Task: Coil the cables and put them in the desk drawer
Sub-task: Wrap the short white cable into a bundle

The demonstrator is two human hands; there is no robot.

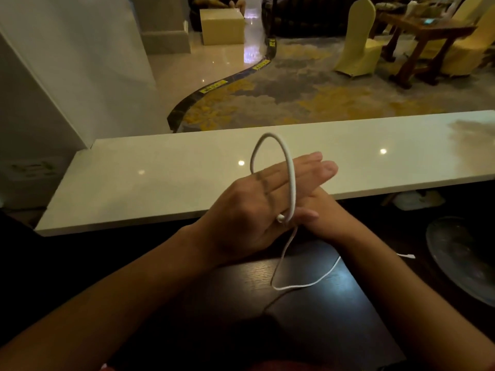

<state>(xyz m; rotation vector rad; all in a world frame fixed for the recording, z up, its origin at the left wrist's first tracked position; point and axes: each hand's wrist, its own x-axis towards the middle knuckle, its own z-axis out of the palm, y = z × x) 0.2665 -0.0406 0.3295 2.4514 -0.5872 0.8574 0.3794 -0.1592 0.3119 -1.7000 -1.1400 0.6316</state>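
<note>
Cable (290,180) loops over straight left fingers (302,171), seemingly pinched.

The cable (291,183) is white. The ledge (160,183) at 9 o'clock is glossy cream. The desk (321,317) at 6 o'clock is dark wood-grain. The carpet (308,97) at 12 o'clock shows grey and yellow blotches; chair covers (356,38) at 1 o'clock are pale yellow.

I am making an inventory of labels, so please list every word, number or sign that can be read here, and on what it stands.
Nothing here can be read.
yellow labels on the dark floor strip: print present, too small and blurred to read.
white cable, held by the left hand and right hand: no marking visible.
white ledge: no text.
</note>
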